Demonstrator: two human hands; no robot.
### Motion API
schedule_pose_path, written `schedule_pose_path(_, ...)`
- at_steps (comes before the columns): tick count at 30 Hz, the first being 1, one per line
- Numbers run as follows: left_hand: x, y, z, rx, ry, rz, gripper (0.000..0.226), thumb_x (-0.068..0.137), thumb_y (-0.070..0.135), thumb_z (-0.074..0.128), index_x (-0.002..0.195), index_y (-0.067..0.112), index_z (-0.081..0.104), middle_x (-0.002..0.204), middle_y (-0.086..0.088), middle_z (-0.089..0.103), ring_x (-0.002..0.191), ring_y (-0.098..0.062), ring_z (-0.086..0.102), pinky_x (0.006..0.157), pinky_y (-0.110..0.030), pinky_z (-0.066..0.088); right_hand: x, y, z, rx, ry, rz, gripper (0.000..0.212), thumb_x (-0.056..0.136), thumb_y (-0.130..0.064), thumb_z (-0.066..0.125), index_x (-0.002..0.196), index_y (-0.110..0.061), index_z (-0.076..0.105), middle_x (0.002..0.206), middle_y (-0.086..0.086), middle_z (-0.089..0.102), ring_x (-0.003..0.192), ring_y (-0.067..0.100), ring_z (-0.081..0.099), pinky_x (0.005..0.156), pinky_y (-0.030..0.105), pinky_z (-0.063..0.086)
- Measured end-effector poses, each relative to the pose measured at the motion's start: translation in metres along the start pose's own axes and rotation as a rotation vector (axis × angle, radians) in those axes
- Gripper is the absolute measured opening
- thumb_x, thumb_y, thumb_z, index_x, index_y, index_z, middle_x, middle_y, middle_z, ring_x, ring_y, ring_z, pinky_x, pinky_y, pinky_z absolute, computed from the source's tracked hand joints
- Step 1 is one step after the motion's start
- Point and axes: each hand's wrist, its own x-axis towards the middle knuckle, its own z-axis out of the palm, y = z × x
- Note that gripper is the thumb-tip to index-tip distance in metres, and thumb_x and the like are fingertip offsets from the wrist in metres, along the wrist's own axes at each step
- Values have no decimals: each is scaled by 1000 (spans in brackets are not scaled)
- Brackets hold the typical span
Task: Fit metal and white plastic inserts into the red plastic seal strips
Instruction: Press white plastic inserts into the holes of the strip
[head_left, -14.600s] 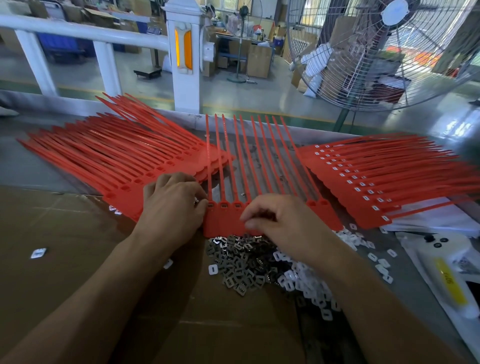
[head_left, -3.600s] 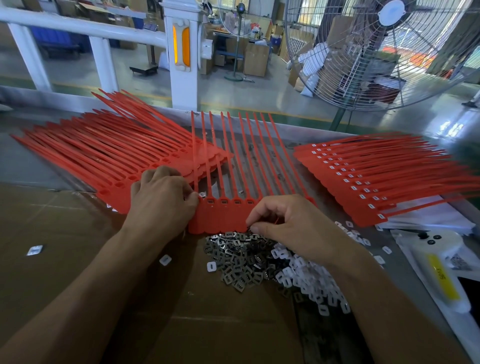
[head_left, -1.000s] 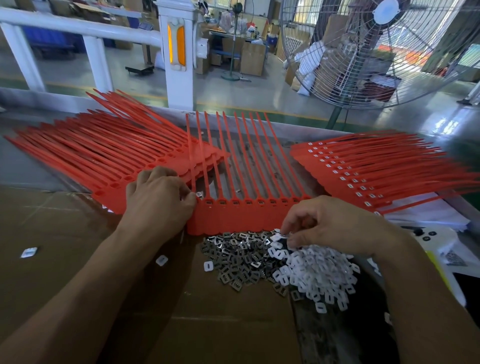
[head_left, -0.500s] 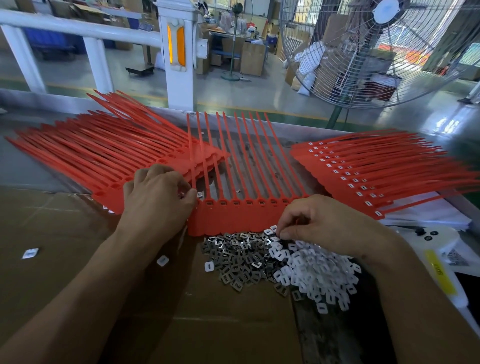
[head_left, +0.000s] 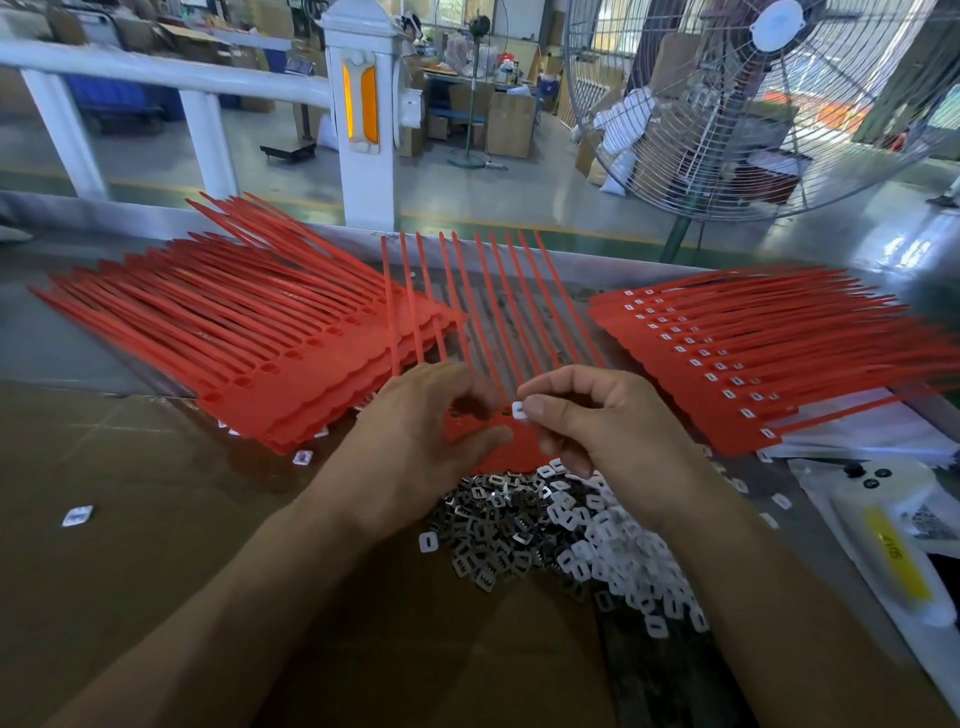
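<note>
A red strip of joined seals (head_left: 498, 332) lies in the middle of the bench, tails pointing away from me. My right hand (head_left: 597, 431) pinches a white plastic insert (head_left: 518, 410) between thumb and forefinger just above the strip's row of sockets. My left hand (head_left: 415, 441) hovers over the strip's left part, fingers curved and thumb near the strip's lower edge; whether it holds something small cannot be told. In front of the strip lie a heap of metal inserts (head_left: 488, 525) and a heap of white inserts (head_left: 623, 551).
A stack of red seal strips with open sockets (head_left: 249, 338) lies on the left, a stack fitted with white inserts (head_left: 753, 353) on the right. Brown cardboard (head_left: 156, 571) covers the near bench. A white device with a yellow label (head_left: 893, 551) lies at right. A large fan (head_left: 753, 104) stands behind.
My right hand has left the white heap and risen to the strip with a white insert pinched. My left hand has shifted right, from the strip's left end to over its middle.
</note>
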Motion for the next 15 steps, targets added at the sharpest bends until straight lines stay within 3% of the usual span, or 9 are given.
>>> schedule_pose_path(10,0,2,-2,116,50,134,17,87,39,69,102,32,65,98,22,59,94,-5,58,86,-41,47,2,5,9,14,7,-68,14,90,-16,80,95,-28,75,74,-4,71,60,8,62,50,13,45)
schedule_pose_path(15,1,0,-8,248,37,122,15,90,44,65,98,32,68,100,17,61,97,-8,56,89,-34,39,1,4,10,-77,42,-80,7,95,-21,74,97,-28,74,76,-5,74,57,2,63,52,10,44)
